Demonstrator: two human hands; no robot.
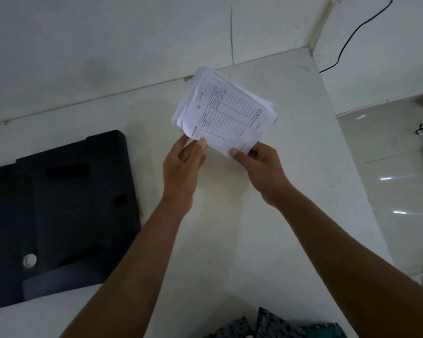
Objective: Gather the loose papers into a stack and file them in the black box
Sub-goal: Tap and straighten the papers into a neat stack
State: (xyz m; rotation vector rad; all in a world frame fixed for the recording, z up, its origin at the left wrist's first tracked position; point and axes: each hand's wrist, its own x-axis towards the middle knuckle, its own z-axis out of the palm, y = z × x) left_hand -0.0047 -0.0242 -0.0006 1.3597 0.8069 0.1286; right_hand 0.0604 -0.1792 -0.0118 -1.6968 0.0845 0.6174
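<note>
Papers (226, 113), gathered into one uneven stack whose sheets cannot be counted, are held above the white table (291, 215), its near edge pinched by the left hand (183, 167) and the right hand (261, 169), thumbs on top. One black box (56, 215) lies flat at the left, well apart from the stack

The stack of papers (224, 111) is gathered but ragged, its white sheets fanned slightly at the edges and corners. The top sheet is a printed form with a ruled table, some handwriting and the heading "NOTA NO". The stack is lifted clear of the white tabletop (291, 215), tilted, and held by its near corners. The black box (56, 215) lies flat on the tabletop well to the left of the stack, closed, with a small white ring on its surface.
</note>
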